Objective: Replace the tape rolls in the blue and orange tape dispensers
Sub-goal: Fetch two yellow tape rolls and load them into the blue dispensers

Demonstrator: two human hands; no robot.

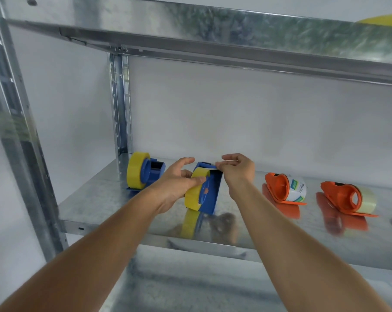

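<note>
With the left hand (pixel 179 183) grasping the yellow roll (pixel 194 192) in the blue dispenser (pixel 210 194) on the shelf (pixel 123 199), the right hand (pixel 237 170) apparently pinches the tape end (pixel 213 168), which may re-stick if slack.

Left arm: bare, it runs from the lower left of the frame up to the centre.
Left hand (pixel 177 183): my fingers curl round a yellow tape roll (pixel 194 191); the thumb lies across its top and the forefinger sticks out above.
Right arm: bare, it climbs from the lower right of the frame to the centre.
Right hand (pixel 237 171): wrist bent, knuckles up, thumb and forefinger pinching the loose tape end (pixel 213 169) just right of my left hand.
</note>
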